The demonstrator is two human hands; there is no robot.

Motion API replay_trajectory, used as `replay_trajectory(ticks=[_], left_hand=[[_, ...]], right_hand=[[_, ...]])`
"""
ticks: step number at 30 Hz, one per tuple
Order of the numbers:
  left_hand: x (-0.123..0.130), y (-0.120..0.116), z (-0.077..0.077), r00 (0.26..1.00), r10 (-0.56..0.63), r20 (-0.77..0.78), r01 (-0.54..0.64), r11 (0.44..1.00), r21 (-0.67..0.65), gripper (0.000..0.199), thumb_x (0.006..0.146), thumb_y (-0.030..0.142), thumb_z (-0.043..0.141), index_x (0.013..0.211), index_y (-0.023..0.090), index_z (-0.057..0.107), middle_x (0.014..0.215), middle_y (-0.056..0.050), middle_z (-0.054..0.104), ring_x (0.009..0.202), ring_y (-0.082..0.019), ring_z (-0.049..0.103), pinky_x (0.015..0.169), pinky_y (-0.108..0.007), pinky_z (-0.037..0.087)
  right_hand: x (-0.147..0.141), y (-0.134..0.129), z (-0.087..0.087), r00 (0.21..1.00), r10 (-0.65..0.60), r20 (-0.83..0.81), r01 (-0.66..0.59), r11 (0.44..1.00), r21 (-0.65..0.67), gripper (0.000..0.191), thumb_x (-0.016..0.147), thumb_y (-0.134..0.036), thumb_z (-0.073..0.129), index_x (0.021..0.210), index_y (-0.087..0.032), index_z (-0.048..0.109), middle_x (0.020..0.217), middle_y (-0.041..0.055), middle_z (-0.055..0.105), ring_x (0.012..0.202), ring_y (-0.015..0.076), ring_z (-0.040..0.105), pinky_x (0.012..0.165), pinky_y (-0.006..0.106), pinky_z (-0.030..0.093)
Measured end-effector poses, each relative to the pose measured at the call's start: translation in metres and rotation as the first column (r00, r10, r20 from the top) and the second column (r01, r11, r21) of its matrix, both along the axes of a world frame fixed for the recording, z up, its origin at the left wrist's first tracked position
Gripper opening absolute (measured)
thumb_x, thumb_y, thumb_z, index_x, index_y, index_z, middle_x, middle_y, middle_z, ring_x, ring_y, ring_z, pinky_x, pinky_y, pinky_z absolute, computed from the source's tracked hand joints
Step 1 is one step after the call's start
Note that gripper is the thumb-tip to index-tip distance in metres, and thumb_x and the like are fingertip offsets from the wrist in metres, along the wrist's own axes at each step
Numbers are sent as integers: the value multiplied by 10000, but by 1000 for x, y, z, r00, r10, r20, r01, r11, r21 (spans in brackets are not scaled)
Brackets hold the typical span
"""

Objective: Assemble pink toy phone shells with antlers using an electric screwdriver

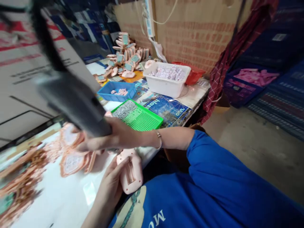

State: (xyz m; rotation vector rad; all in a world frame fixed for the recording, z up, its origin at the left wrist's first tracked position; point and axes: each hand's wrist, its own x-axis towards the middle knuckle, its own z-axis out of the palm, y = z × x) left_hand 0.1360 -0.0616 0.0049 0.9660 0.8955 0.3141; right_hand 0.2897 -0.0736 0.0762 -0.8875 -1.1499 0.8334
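Your left hand (110, 186) has its grip closed on a pink plastic casing (130, 172) at the surface's (68, 196) near edge. Your right hand (111, 136) clasps a dark tool (73, 101) just above it.

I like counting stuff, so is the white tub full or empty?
Nearly full. The white tub holds a heap of small pale pieces reaching about up to its rim.

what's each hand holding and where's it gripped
The left hand grips the pink plastic shell along its left edge. The right hand wraps a dark tool at its lower end.
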Motion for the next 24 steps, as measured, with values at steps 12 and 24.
replay_trajectory(ticks=[12, 24], left_hand=[[-33, 1, -13, 923, -154, 353, 256, 930, -264, 416, 741, 258, 804, 1122, 138, 686, 1002, -151, 768, 851, -226, 737, 744, -288, 581], [-32, 9, -18, 934, 75, 349, 21, 964, -265, 414, 764, 206, 763, 1154, 143, 638, 1020, -125, 769, 907, -253, 747, 823, -361, 604]], right_hand=[[82, 48, -44, 862, -499, 83, 482, 860, 170, 381, 753, -467, 765, 1001, -251, 574, 615, -76, 533, 480, 118, 518, 496, 292, 467], [96, 63, -59, 800, -583, 141, 557, 809, 188, 421, 725, -528, 759, 976, -266, 545, 614, -91, 508, 458, 103, 495, 504, 299, 443]])
